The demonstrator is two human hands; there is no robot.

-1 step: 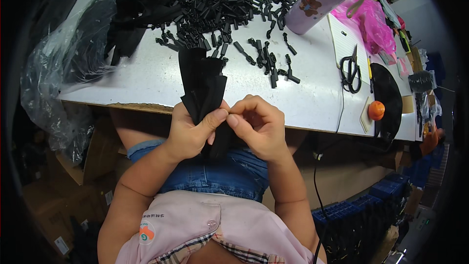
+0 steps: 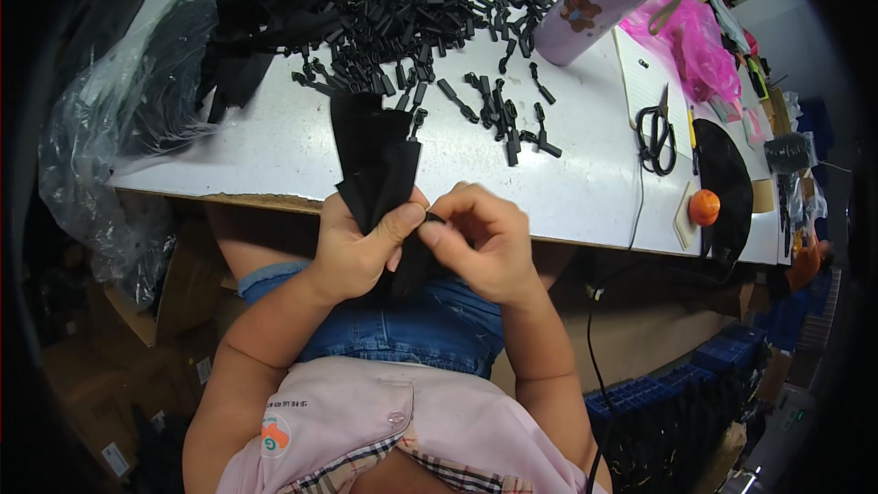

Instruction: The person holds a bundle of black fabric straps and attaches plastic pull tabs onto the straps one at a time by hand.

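My left hand [image 2: 361,252] is closed around a bundle of black fabric strips [image 2: 377,160]. Their upper ends fan out above the fist, and the lower part hangs dark over my lap. Close against it, my right hand [image 2: 485,242] pinches with thumb and forefinger at a small dark bit beside the left thumb. Whether that bit is a strip's end or a zipper slider I cannot make out. Beyond the hands, a large heap of black zipper sliders with long pulls [image 2: 412,18] covers the table's far middle. A few lie apart in a smaller group [image 2: 498,114].
On the white table [image 2: 274,151], more black fabric [image 2: 265,14] and clear plastic [image 2: 137,110] lie left. To the right are a lilac bottle [image 2: 590,14], black scissors [image 2: 657,133], a pink bag [image 2: 700,46] and an orange round object [image 2: 704,208]. A cable [image 2: 594,329] hangs off the front edge.
My right fingertips have shifted slightly left and down, and a dark bit now shows between them. The strips' upper ends have tilted a little to the left.
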